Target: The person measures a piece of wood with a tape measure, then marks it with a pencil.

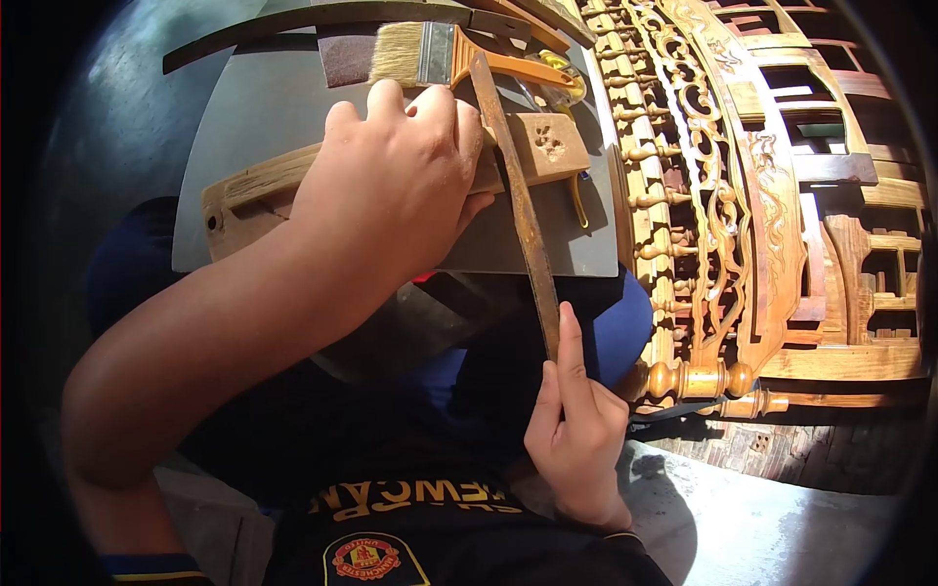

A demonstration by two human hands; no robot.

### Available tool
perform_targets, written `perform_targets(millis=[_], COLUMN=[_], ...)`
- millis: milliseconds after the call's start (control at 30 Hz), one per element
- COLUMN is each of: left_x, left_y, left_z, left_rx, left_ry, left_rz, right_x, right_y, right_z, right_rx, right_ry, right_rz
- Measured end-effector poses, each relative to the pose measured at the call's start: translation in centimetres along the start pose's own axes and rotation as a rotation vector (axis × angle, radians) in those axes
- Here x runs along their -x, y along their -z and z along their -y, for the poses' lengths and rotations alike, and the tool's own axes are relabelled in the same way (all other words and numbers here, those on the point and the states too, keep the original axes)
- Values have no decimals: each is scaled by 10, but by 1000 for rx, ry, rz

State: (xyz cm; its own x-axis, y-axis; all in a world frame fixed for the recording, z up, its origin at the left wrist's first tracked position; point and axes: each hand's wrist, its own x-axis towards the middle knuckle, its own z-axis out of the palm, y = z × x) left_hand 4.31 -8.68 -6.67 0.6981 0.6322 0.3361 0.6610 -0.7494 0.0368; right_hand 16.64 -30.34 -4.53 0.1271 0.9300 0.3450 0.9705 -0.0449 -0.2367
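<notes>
Evidently stiff and fairly light, the wood [561,146] (its middle seems the place to hold) lies over the worktop [489,246], under the left grip [396,186], which is closed on it. The right grip [581,425] pinches the near end of the rigid-looking file [529,230], which crosses the wood beside the left grip.

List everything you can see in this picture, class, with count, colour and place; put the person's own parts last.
Wooden piece: one, light brown, under left hand
Narrow bar: one, rusty brown, crossing the wooden piece
Paintbrush: one, orange handle, far side of board
Sheet: one, dark brown, beside bristles
Board: one, grey, beneath these
Curved strip: one, dark, far edge
Carved woodwork: several, golden brown, right
Left hand: one, bare, on wooden piece
Right hand: one, bare, at bar's near end
</notes>
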Motion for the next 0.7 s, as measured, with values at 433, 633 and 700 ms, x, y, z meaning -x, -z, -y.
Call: perform_targets(millis=[433, 633, 700], left_x=[-1, 0, 3], left_y=[0, -2, -3], left_z=[0, 1, 0], left_rx=[-44, -3, -29], left_ry=[8, 1, -38], left_rz=[20, -56, -51], right_x=[1, -52, -41], right_y=[10, -17, -18], right_z=[4, -4, -6], right_rx=[27, 48, 21], right_ry=[-84, 2, 26], right_rz=[29, 34, 8])
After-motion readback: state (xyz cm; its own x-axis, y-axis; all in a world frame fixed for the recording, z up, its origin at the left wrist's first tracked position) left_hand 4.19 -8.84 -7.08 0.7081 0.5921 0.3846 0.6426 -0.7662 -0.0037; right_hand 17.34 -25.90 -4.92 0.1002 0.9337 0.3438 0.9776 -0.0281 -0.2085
